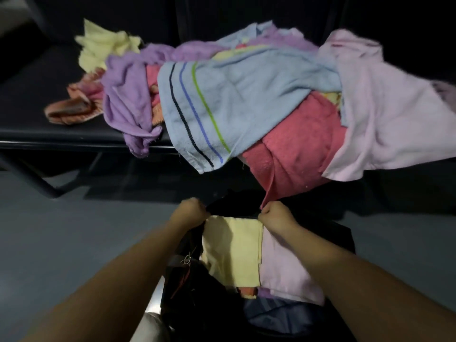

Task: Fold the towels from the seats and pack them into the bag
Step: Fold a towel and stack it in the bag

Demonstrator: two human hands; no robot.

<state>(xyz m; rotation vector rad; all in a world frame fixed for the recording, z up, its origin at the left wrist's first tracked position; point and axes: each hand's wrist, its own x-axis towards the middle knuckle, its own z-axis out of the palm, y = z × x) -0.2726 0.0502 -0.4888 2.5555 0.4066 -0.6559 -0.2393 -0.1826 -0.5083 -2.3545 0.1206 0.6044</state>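
Where the black bag (341, 239) gapes on the floor, both hands curl into fists on the top edge of a folded yellow towel (232, 250), the left hand (191, 211) at its left corner and the right hand (274, 215) at its right. A folded pink towel (283, 265) lies just beside it in the bag, partly under the right forearm. The red towel (296, 149) hangs a corner down to the right fist; whether it is caught there cannot be told. On the dark seats (37, 99) the towel pile (234, 99) is blurred, its right edge cut off.

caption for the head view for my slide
The left hand and right hand hold the yellow towel by its far edge over the black bag, unfolded towels heaped on the seat behind
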